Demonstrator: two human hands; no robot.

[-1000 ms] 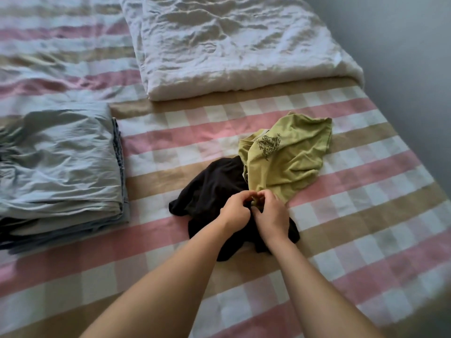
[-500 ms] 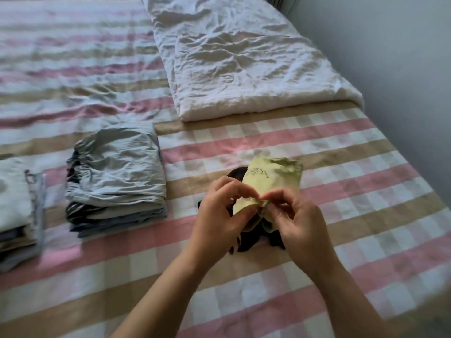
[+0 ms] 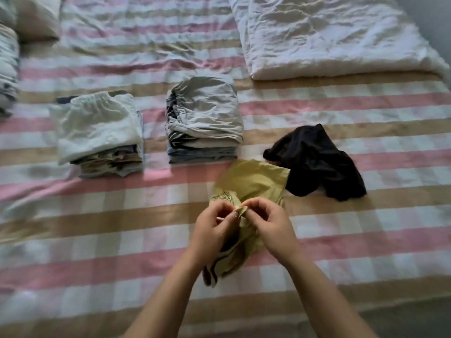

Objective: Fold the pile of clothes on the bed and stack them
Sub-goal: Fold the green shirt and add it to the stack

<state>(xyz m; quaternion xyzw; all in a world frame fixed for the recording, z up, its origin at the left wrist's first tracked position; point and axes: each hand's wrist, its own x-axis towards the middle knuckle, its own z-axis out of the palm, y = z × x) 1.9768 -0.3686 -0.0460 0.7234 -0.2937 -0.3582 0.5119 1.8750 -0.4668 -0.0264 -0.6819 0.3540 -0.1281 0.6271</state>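
Currently in hand: green garment [image 3: 251, 181], pinched at one small bunched fold by the fingertips [image 3: 255, 204] of both left hand [image 3: 212, 230] and right hand [image 3: 271, 228]. Thumbs and forefingers closed on the cloth, remaining fingers curled in, hands almost touching. Printed upper part lying on the sheet just beyond the fingers. Lower part bunched under the palms towards the wrists, with dark striped trim showing.

Step, as judged: hunting out an edge or corner before laying flat; folding proper not yet begun. Next move, likely: hands drawn apart along that edge to open the cloth, then smoothed down on the bed [image 3: 109, 240].

Beyond and right of the fingers: black garment [image 3: 314, 162], crumpled and unfolded, just beside the green one's far corner; contact not certain.
Beyond and left: grey-topped stack [image 3: 205, 118], folded, near.
Further left: white-topped stack [image 3: 97, 128], folded.
Far left: part of a third stack [image 3: 7, 69], blurred.
Far beyond, right: white duvet [image 3: 329, 35].

Open room: bare striped sheet to either side of the hands and back towards the wrists, seemingly enough for spreading. Near edge of the bed under the forearms; some risk of cloth trailing over it.
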